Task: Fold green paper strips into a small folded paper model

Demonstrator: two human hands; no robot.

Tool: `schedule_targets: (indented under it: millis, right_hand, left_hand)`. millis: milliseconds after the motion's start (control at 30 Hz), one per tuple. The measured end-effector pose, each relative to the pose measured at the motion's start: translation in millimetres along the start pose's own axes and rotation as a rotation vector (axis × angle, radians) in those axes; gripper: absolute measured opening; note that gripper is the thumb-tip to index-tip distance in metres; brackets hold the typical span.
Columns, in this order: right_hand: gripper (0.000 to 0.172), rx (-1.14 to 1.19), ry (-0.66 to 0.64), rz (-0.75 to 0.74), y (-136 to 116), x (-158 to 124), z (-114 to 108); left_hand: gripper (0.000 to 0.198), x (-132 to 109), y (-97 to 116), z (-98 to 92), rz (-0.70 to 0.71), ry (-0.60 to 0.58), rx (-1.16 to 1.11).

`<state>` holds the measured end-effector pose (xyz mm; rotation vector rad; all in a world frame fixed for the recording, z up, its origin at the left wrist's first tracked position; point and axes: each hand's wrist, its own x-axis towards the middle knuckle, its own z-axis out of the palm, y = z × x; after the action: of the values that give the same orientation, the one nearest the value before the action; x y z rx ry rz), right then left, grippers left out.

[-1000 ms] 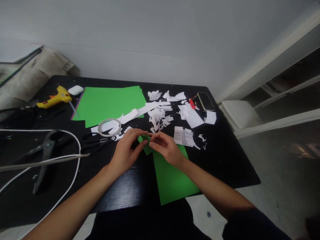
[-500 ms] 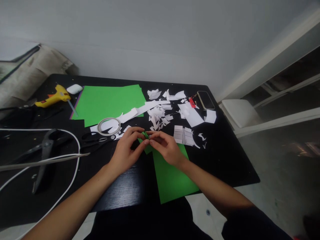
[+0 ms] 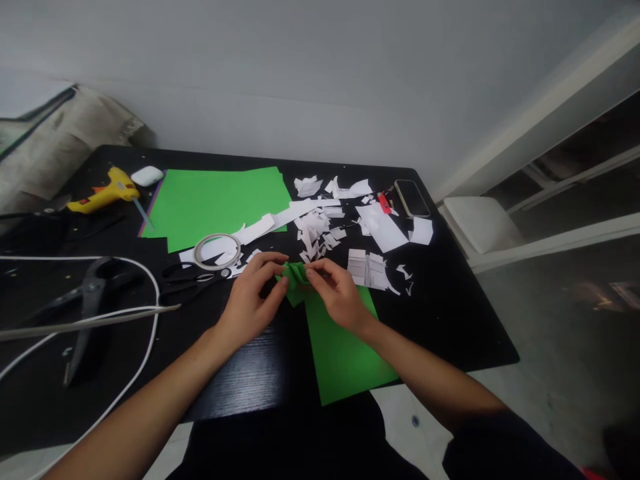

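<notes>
Between both hands is a small green folded paper with several creases, spread a little like a fan. My left hand pinches its left end between thumb and fingers. At the other end, my right hand grips it with thumb and forefinger. Just under my right hand and wrist lies a larger green sheet, flat near the table's front edge. Black-handled scissors rest left of my left hand. Beyond the right hand sits a folded white paper piece.
White paper scraps are scattered behind my hands, with a tape roll and a stack of green sheets farther left. A yellow glue gun, white cable and large dark shears occupy the left. A phone lies back right.
The green paper was squeezed narrow between my fingertips; now it is opened wider and shows more folds. My hands have moved slightly apart.
</notes>
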<state>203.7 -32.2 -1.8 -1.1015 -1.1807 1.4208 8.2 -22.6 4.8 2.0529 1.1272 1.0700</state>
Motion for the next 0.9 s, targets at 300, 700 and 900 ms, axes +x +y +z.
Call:
schedule_targets:
  millis: [300, 700, 900]
  right_hand:
    - [0.025, -0.043, 0.119, -0.047, -2.1, 2.4, -3.4]
    - [0.027, 0.072, 0.176, -0.049, 0.7, 4.5, -5.4]
    - [0.021, 0.126, 0.136, -0.036, 0.6, 4.5, -4.1]
  left_hand:
    - [0.008, 2.9, -1.2, -3.3, 0.004, 0.059, 0.025]
    - [0.003, 5.5, -7.1, -6.9, -0.059, 0.178, -0.018]
    - [0.003, 4.0, -7.1, -4.0, -0.147, 0.173, -0.13]
